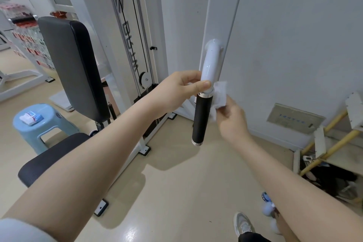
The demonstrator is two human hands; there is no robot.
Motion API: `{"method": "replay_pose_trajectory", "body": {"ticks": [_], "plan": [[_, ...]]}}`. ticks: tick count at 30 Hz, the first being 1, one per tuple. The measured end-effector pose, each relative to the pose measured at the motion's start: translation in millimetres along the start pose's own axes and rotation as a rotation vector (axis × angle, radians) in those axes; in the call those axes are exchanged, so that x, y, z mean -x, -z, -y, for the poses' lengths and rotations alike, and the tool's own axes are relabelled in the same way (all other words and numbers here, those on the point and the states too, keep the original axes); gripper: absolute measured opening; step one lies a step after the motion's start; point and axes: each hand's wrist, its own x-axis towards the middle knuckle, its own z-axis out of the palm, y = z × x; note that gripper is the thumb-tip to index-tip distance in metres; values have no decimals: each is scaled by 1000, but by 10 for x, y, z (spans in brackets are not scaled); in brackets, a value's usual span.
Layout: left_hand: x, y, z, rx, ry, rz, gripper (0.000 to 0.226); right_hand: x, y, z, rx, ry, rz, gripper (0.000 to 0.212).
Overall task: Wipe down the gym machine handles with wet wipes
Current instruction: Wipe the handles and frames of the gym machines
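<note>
The wet wipe (219,94) is limp and light, draped against the handle (202,118) where black grip meets white tube (210,65). My right hand (231,120) pinches its lower edge; my left hand (180,88) grips the rigid, probably slick tube, steadying it.
</note>
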Motion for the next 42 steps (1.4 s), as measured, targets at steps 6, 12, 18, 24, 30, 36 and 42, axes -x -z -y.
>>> {"method": "replay_pose_trajectory", "body": {"ticks": [6,12,18,24,30,36,42], "plan": [[58,27,-16,2,0,-11,13,-30,-139,-124,67,-540,488,30],[69,55,7,3,6,-10,16,-258,-103,117,-437,-436,297,27],[71,63,-13,-19,16,11,13,28,-265,-198,-154,-752,357,10],[48,38,-51,-7,21,30,12,-229,-120,248,-863,-529,343,37],[-6,140,-80,-45,27,119,13,-144,47,103,-751,-392,132,17],[-41,302,-164,-100,104,63,22,-142,-114,193,-628,-73,190,7],[-169,300,-405,-718,-175,-541,88,-305,-358,301,-610,-82,350,6]]}}
